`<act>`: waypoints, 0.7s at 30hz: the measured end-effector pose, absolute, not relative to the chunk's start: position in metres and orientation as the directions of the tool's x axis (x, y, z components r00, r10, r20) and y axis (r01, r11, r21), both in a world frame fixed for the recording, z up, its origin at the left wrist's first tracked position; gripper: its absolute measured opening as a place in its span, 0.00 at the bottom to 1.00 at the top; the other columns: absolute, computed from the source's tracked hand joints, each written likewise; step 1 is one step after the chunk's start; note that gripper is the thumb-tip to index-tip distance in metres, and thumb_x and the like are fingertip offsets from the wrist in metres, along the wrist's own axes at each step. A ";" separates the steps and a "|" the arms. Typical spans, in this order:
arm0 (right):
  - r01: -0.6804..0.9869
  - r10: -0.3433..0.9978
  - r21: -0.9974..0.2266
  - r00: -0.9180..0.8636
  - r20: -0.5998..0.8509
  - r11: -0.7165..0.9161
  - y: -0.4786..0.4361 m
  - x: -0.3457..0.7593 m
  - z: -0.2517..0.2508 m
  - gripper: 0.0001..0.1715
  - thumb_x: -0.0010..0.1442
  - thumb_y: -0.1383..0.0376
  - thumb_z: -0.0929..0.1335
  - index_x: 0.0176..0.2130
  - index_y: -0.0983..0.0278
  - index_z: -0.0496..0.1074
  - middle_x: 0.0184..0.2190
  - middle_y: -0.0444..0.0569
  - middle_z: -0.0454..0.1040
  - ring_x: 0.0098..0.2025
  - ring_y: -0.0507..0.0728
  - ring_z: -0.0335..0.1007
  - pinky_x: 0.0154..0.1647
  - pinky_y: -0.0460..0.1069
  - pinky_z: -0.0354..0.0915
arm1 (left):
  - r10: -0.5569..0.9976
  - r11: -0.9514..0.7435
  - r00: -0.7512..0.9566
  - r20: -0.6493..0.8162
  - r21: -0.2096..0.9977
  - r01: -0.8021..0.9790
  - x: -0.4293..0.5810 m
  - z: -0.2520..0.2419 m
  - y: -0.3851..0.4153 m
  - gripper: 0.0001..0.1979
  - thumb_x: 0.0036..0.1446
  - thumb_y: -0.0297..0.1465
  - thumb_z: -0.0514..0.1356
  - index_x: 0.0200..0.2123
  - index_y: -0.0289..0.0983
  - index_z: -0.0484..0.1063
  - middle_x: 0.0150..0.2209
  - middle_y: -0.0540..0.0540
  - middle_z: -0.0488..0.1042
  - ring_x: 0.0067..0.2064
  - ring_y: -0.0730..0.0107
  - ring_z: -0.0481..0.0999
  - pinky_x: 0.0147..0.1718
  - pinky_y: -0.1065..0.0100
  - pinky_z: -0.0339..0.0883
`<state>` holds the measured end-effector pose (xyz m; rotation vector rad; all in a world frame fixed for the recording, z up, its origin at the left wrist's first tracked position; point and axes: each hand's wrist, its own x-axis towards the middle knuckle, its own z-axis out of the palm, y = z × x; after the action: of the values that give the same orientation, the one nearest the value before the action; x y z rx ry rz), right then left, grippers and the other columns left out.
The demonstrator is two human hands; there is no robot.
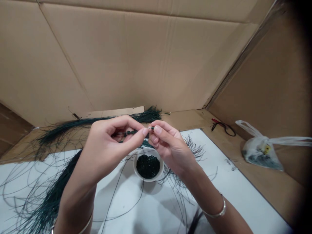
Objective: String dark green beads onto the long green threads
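The left hand [109, 146] pinches closed on a beaded strand [130, 132], the right hand [174, 148] apparently on its end, near the worktop's [239, 195] far edge; light, steady, well-aligned pinches should serve best.

Pairs white board [243, 182] with brown cardboard [187, 120]. Carries, on the board, a white bowl [145, 180] at clock centre and a green wire bundle [53, 191] toward eight; on cardboard, another bundle [73, 124] at ten, a black cord [220, 123] toward two, a plastic bag [258, 152] at three.

Dk grn beads [129, 132] in row on thin strand [119, 133], approx. horiz.; more beads [148, 166] fill wht bowl [149, 179] below.
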<state>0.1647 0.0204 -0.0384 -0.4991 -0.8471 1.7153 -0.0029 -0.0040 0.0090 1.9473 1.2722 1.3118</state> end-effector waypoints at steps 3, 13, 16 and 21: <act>-0.663 0.941 -0.732 -0.325 0.093 -0.157 0.021 0.165 -0.039 0.06 0.52 0.63 0.80 0.33 0.59 0.84 0.31 0.43 0.79 0.27 0.46 0.62 0.29 0.43 0.63 | 0.876 -0.469 0.114 0.470 0.768 0.437 -0.003 0.009 -0.005 0.06 0.57 0.34 0.67 0.28 0.41 0.81 0.20 0.53 0.71 0.22 0.77 0.59 0.18 0.73 0.50; -0.635 0.945 -0.756 -0.319 0.069 -0.159 0.022 0.164 -0.039 0.07 0.52 0.62 0.80 0.33 0.59 0.82 0.31 0.43 0.78 0.27 0.48 0.61 0.29 0.45 0.64 | 0.879 -0.461 0.116 0.462 0.765 0.449 -0.004 0.009 -0.003 0.07 0.58 0.34 0.67 0.28 0.41 0.81 0.20 0.53 0.70 0.22 0.77 0.60 0.19 0.72 0.51; -0.650 0.943 -0.741 -0.326 0.072 -0.169 0.022 0.164 -0.040 0.07 0.52 0.63 0.80 0.33 0.59 0.83 0.31 0.43 0.78 0.27 0.47 0.61 0.29 0.44 0.63 | 0.881 -0.459 0.119 0.458 0.765 0.451 -0.004 0.009 -0.003 0.07 0.58 0.34 0.67 0.29 0.41 0.81 0.21 0.53 0.71 0.22 0.77 0.61 0.19 0.72 0.52; -0.661 0.940 -0.729 -0.335 0.072 -0.180 0.021 0.165 -0.040 0.07 0.51 0.63 0.80 0.33 0.59 0.83 0.31 0.43 0.78 0.27 0.47 0.62 0.29 0.43 0.64 | 0.879 -0.463 0.124 0.460 0.765 0.448 -0.004 0.009 -0.004 0.07 0.58 0.34 0.67 0.28 0.41 0.81 0.21 0.53 0.72 0.22 0.77 0.61 0.20 0.73 0.53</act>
<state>0.1645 0.0214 -0.0405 -0.4816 -0.8186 1.7608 -0.0040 -0.0043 0.0088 1.9646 1.2796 1.2974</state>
